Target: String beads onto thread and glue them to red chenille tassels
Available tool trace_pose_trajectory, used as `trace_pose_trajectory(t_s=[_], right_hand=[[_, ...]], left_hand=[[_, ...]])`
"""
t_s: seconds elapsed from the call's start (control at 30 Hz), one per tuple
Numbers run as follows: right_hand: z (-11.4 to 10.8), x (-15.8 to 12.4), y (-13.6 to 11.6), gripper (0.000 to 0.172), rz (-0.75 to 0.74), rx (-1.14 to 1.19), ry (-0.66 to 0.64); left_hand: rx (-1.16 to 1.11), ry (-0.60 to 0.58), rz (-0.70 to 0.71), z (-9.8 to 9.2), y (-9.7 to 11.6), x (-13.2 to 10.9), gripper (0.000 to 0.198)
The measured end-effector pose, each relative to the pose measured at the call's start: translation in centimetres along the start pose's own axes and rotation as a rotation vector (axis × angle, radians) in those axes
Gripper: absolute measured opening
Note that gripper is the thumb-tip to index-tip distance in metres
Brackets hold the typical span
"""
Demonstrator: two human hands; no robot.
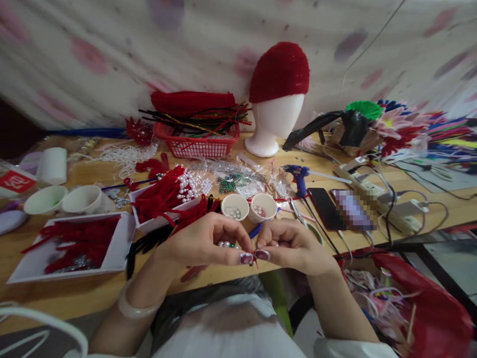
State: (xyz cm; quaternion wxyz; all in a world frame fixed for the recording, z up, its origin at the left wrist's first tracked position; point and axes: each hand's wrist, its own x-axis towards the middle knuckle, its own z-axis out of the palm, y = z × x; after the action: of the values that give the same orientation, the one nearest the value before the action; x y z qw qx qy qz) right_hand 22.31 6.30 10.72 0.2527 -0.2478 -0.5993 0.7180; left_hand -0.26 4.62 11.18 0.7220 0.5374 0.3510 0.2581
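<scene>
My left hand (208, 243) and my right hand (290, 246) meet above the table's front edge, thumbs and forefingers pinched together. Between the fingertips is a small red piece (255, 263) with thin ends; most of it is hidden by the fingers. White pearl beads (225, 244) and a bit of green show inside the curl of my left hand; whether they are joined to the red piece I cannot tell. Just beyond the hands stand two paper cups, one with pale beads (234, 213) and one with pinkish beads (260, 211).
White boxes of red chenille pieces (80, 241) lie left. Behind stand a red basket (203, 146) and a foam head (276, 117) in a red cap. A blue glue gun (298, 179), scissors (297, 211), a phone (326, 209) and a power strip (359, 179) are right.
</scene>
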Motion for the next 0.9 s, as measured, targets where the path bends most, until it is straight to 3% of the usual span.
trace_pose_trajectory(t_s=[0.13,0.33,0.73,0.9], right_hand=[[-0.2,0.0,0.2,0.027,0.035,0.021,0.008],[-0.3,0.2,0.3,0.025,0.003,0.029,0.002],[-0.1,0.9,0.3,0.027,0.042,0.151,-0.010],[0.2,0.6,0.4,0.030,0.014,0.159,0.048]], left_hand=[[-0.061,-0.022,-0.040,-0.4,-0.3,0.2,0.024],[-0.095,-0.019,0.014,-0.3,-0.2,0.6,0.030],[-0.353,-0.052,0.022,0.1,-1.3,1.4,0.022],[-0.393,-0.068,0.063,0.3,-1.9,1.3,0.014]])
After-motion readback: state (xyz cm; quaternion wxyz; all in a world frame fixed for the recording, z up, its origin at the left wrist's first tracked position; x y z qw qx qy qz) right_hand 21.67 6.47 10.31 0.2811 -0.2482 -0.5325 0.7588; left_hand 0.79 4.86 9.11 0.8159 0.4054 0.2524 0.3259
